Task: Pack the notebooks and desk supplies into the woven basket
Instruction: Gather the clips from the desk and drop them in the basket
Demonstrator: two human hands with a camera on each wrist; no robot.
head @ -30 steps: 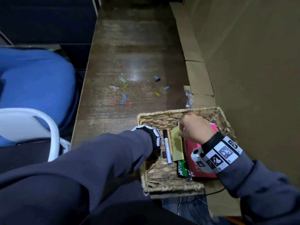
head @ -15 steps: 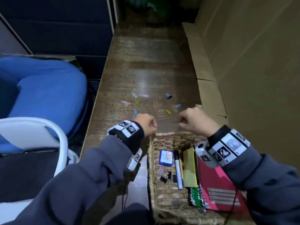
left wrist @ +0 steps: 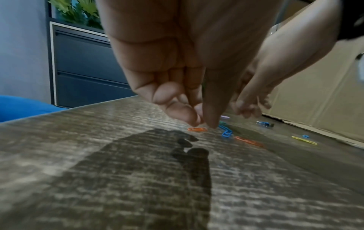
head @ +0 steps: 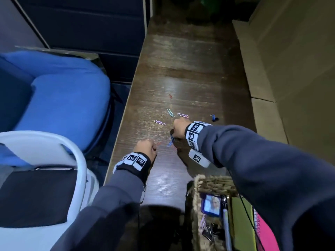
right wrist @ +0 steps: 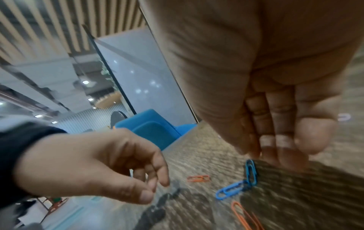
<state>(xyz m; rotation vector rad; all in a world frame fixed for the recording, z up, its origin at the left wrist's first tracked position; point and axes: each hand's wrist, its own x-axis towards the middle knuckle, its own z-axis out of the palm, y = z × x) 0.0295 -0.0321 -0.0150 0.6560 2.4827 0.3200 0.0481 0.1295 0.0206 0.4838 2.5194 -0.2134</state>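
Several coloured paper clips lie scattered on the dark wooden table. My left hand hovers low over an orange clip, thumb and curled fingers close together with a small gap, holding nothing. My right hand has its fingers bunched, their tips down beside two linked blue clips; whether they touch is unclear. The woven basket sits at the lower right. It holds a pink notebook, a green pad, a marker and a small blue card.
A small blue binder clip lies to the right of my right hand. Cardboard panels wall off the table's right side. A blue seat and a white chair back stand off the left edge. Dark cabinets are behind.
Both hands left the basket and moved out over the table to the paper clips. The right hand crossed leftward, and the basket now sits low and right in the head view.
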